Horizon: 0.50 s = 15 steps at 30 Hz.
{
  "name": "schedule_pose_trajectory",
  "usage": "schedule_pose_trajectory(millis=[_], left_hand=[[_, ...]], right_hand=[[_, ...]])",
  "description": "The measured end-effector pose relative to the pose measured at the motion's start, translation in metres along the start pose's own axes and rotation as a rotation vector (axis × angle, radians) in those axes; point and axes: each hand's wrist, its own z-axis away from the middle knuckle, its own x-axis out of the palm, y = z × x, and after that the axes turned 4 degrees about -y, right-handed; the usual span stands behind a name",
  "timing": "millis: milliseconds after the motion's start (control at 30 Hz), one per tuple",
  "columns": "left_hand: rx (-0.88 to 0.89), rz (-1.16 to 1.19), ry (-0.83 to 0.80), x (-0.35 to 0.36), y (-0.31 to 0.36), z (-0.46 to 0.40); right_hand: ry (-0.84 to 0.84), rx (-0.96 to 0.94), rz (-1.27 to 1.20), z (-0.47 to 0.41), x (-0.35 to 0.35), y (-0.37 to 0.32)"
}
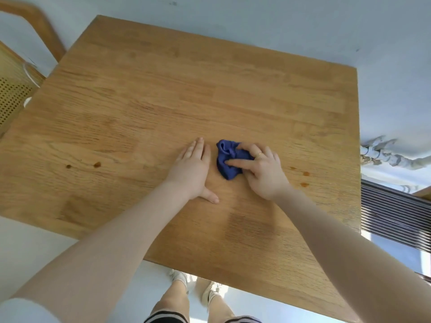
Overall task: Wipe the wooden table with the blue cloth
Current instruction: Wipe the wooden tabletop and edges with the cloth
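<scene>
Far left: wooden chair (pixel 21 73) with a woven panel, tucked against the table (pixel 186 89) edge. Two brown spots (pixel 82 165) on the left of the tabletop. Left hand (pixel 192 170) flat on the wood, fingers straight, palm down, just beside the cloth (pixel 227 159). Blue cloth bunched mid-table, gripped by right hand (pixel 261 170), index finger lying across it, ring on one finger. More brown spots (pixel 302 178) right of that hand. Pipes (pixel 384 155) and a ribbed grille (pixel 396 215) at far right
</scene>
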Motion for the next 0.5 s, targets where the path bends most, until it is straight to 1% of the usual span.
schedule_pose_trajectory(millis=[133,200,300,400,500], left_hand=[[-0.016,0.006,0.007,0.003,-0.001,-0.001],[-0.015,0.013,0.001,0.002,0.0,0.0],[-0.003,0.023,0.002,0.001,0.0,0.001],[0.004,0.022,0.017,0.002,-0.002,-0.001],[0.007,0.014,0.005,0.002,-0.002,-0.002]], right_hand=[[0.094,0.303,0.04,-0.046,-0.012,0.019],[0.103,0.342,0.061,-0.047,-0.012,0.014],[0.119,0.257,0.095,-0.012,0.0,-0.003],[0.093,0.17,0.058,0.026,0.017,-0.021],[0.065,0.102,0.091,0.025,0.015,-0.015]])
